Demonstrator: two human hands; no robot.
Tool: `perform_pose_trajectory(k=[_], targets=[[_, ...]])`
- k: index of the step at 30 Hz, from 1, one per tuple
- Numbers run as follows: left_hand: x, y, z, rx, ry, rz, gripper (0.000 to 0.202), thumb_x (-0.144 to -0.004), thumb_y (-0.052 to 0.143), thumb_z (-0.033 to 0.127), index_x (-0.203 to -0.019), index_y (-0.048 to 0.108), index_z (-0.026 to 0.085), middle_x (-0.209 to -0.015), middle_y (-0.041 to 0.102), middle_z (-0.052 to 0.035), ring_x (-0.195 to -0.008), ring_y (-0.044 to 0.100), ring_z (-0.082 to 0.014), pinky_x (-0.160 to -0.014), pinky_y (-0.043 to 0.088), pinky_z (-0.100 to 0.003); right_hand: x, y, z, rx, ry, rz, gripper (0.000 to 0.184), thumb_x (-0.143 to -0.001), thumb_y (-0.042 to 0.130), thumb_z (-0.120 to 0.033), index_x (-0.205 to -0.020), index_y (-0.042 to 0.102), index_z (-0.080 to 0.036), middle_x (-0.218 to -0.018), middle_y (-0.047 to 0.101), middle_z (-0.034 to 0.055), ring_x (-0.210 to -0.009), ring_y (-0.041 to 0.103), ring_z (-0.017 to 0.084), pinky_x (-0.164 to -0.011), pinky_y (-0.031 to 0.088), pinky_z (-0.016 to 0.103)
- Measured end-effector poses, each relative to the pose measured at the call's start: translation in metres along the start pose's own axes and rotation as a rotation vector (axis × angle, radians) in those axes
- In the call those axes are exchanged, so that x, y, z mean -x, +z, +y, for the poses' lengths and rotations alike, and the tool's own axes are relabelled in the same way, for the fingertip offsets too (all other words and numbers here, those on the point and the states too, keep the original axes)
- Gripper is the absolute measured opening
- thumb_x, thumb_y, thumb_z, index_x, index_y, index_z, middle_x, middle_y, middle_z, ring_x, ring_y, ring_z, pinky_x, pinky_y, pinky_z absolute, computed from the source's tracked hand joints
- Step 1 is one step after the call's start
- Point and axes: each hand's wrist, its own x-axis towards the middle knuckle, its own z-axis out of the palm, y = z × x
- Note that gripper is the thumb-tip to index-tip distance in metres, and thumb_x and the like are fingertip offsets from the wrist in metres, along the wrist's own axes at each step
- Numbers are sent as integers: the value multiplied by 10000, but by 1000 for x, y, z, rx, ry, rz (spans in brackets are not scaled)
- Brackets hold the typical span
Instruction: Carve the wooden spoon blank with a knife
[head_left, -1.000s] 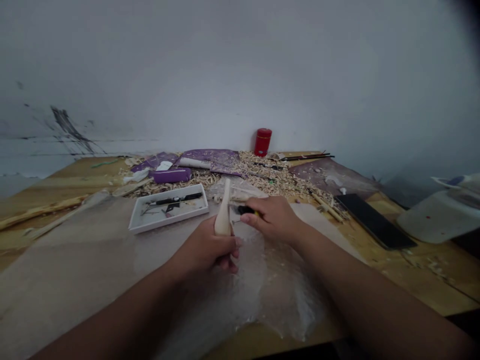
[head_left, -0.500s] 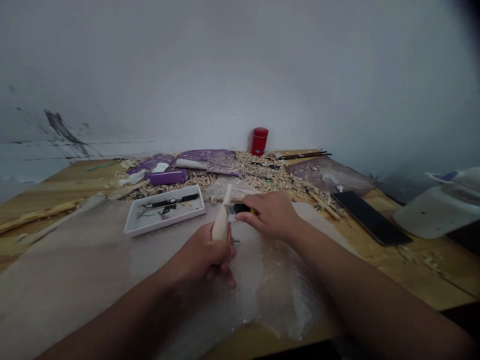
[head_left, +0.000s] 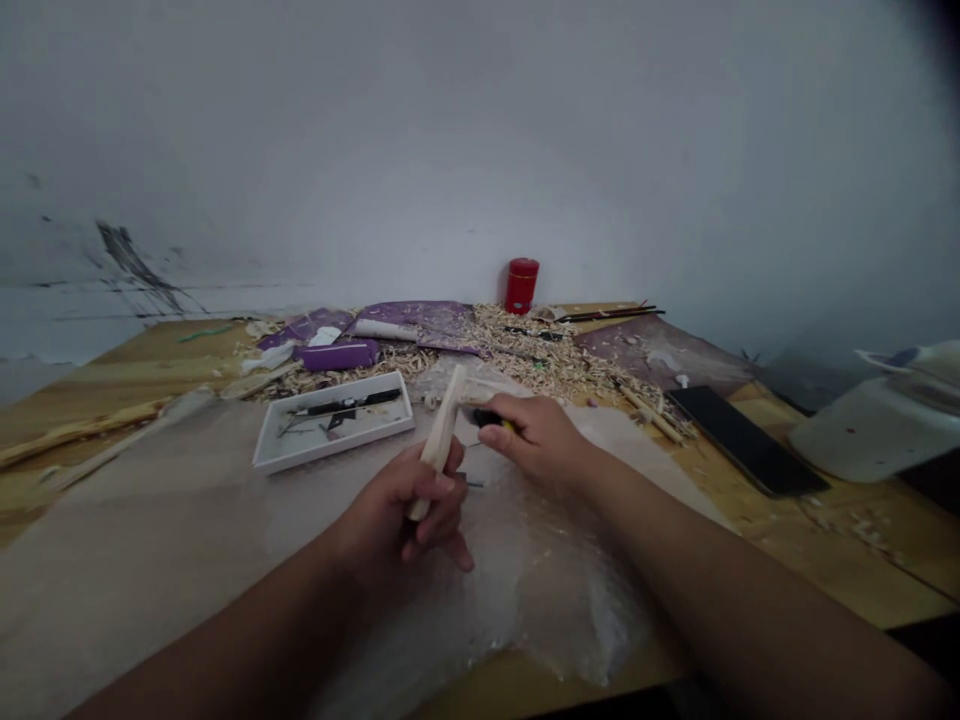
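Left hand (head_left: 405,510): fingers curled shut around a pale carved wooden piece (head_left: 442,445), grip near the lower end, upper end tilted up and toward the right hand. Right hand (head_left: 536,440): closed on a small knife (head_left: 480,418) with a black-and-yellow handle, just beside the upper part of the wooden piece; blade contact with the wood impossible to confirm at this view. Both hands held above a translucent plastic sheet (head_left: 555,590), laid partly over a broad grey paper sheet (head_left: 150,510) on a wooden workbench (head_left: 847,540).

Farther along the bench: white tray (head_left: 330,452) holding dark tools; heap of wood shavings (head_left: 540,360); purple pouch (head_left: 337,355); red canister (head_left: 521,285) near the wall. At right: flat black slab (head_left: 746,440); white plastic tub (head_left: 877,435). Behind: pale wall (head_left: 480,150) with a dark smear (head_left: 127,262) at left.
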Motion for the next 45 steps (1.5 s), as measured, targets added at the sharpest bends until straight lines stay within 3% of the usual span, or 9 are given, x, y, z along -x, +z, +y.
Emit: perform_pose_trajectory(k=[5, 14, 20, 24, 27, 30, 35, 40, 45], targets=[[-1, -4, -1, 20, -22, -58, 129, -688, 339, 201, -807, 388, 191, -449, 381, 77, -289, 235, -31, -436, 464, -313, 0, 1, -6, -39, -51, -66, 403, -847, 302, -500, -755, 523, -175, -660, 505, -15, -598, 452, 92, -529, 234, 201], [0, -2, 2, -45, -25, 93, 278, -531, 391, 77, -787, 407, 185, -510, 346, 66, -342, 189, -24, -303, 319, -163, 0, -4, -14, 157, -6, -116, 458, -839, 258, -546, -770, 532, -185, -660, 549, -6, -589, 465, 105, -509, 186, 218], [-3, 1, 2, -87, -19, 206, 208, -550, 390, 80, -727, 403, 187, -439, 323, 83, -303, 177, -29, -274, 298, -169, 2, -1, -25, 315, -13, -122, 478, -830, 231, -572, -803, 538, -206, -661, 591, -3, -572, 492, 123, -501, 155, 236], [1, 10, -6, -97, -24, 255, 219, -547, 403, 83, -731, 387, 200, -427, 324, 84, -300, 206, -44, -269, 302, -175, -2, -6, -12, 377, 136, -55, 517, -829, 185, -587, -828, 547, -217, -713, 612, 12, -588, 506, 133, -494, 160, 237], [5, 15, -11, -73, -60, 190, 225, -541, 416, 86, -732, 385, 201, -445, 342, 78, -315, 236, -47, -283, 330, -187, -5, -14, 10, 419, 310, 60, 525, -834, 176, -579, -827, 551, -211, -677, 597, 21, -591, 500, 144, -491, 173, 235], [6, 14, -10, -61, -70, 113, 202, -593, 390, 99, -770, 399, 197, -430, 372, 86, -278, 215, -33, -325, 399, -239, -6, -18, 24, 374, 370, 143, 501, -846, 187, -550, -783, 543, -203, -641, 571, 11, -590, 491, 141, -490, 188, 230], [1, 5, -6, -132, -75, 86, 130, -715, 305, 154, -789, 409, 180, -402, 478, 52, -223, 274, -47, -338, 414, -256, -3, -12, 7, 284, 243, 64, 468, -841, 230, -545, -781, 535, -195, -632, 553, -9, -567, 479, 118, -492, 186, 223], [-3, 2, -4, -185, -64, 155, 74, -733, 343, 166, -779, 399, 183, -400, 433, 84, -243, 218, -29, -373, 454, -284, 1, -4, -15, 231, 14, -141, 465, -836, 254, -549, -789, 547, -192, -664, 572, -7, -579, 480, 106, -503, 179, 225], [-3, 9, 0, -287, -117, 263, 30, -723, 379, 187, -745, 400, 192, -367, 368, 99, -266, 225, -43, -354, 448, -276, 0, -4, -15, 272, -15, -154, 481, -834, 240, -559, -772, 546, -194, -652, 581, -3, -585, 495, 118, -498, 166, 234]])
